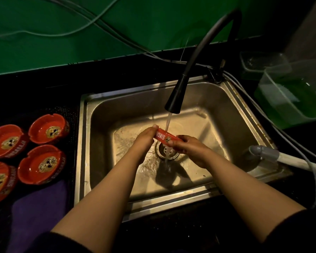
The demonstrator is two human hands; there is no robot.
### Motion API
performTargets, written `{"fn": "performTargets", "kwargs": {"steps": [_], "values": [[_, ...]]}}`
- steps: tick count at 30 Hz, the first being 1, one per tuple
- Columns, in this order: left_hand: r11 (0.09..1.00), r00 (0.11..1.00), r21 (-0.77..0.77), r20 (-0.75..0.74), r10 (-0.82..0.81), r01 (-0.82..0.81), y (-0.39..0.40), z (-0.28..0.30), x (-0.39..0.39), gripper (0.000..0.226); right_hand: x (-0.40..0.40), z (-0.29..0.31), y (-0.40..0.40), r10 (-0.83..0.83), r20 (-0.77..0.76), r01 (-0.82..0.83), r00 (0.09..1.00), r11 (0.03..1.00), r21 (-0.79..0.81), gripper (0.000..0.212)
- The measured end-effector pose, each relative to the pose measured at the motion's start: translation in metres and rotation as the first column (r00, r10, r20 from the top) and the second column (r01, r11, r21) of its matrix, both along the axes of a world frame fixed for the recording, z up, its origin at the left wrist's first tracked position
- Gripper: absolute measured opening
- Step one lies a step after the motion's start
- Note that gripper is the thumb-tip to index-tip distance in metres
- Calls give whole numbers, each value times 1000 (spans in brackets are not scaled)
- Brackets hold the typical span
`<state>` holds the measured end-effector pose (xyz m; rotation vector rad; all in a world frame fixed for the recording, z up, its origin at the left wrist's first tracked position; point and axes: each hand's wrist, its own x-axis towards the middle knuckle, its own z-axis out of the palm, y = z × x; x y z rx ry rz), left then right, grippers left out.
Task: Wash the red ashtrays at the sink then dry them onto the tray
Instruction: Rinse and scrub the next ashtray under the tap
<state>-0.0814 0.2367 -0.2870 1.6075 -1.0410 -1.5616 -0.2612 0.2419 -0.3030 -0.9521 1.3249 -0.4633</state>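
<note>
- Red ashtray (166, 138) sat on edge between my two hands, over the drain (167, 150) of the steel sink (226, 114), its side lettering facing up at me.
- My left hand (144, 138) gripped the ashtray's left end, fingers curled round the rim, thumb near the top.
- My right hand (191, 147) held the right end, fingers wrapped under it and thumb pressed on its side.
- Water (168, 121) ran from the black tap (173, 99) straight onto the ashtray's upper edge, then fell on past it into the drain.
- Wet sheen and splashes covered the sink floor around my wrists.
- Four more red ashtrays stood upright on the dark tray (69, 114) to the left of the sink: one at the back (48, 129), one at far left (7, 141), one in front (41, 164), and one cut by the frame's edge (0, 179). Each showed a pale emblem in its bowl.
- A purple cloth (38, 212) lay on the near part of the tray, just in front of them.
- Right of the sink stood a clear tub (290, 92) holding green liquid, with a smaller clear box (261, 61) behind it.
- A grey hose fitting (263, 152) rested on the sink's right rim.
- Pale cables (77, 31) trailed across the green wall (44, 52) behind the counter.
</note>
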Motion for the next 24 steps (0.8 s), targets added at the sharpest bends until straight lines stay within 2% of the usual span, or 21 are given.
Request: {"fn": "performTargets", "kwargs": {"steps": [3, 9, 11, 18, 24], "values": [[1000, 1000, 13, 16, -23, 23, -8, 5, -5, 44, -3, 5, -5, -138, 157, 126, 978, 988, 87, 56], [999, 996, 25, 75, -48, 46, -17, 11, -7, 45, 4, 12, -15, -300, 292, 240, 908, 945, 223, 42], [999, 996, 37, 87, -31, 28, -14, 10, -4, 44, 6, 10, -14, -321, 307, 238, 896, 931, 278, 41], [989, 998, 149, 67, 14, -24, 12, 6, 9, 39, 1, 0, -1, -279, 288, 100, 916, 854, 511, 60], [978, 989, 207, 146, -21, -10, 11, 10, 12, 50, 0, 0, -3, -238, 279, 48, 930, 833, 551, 63]]}}
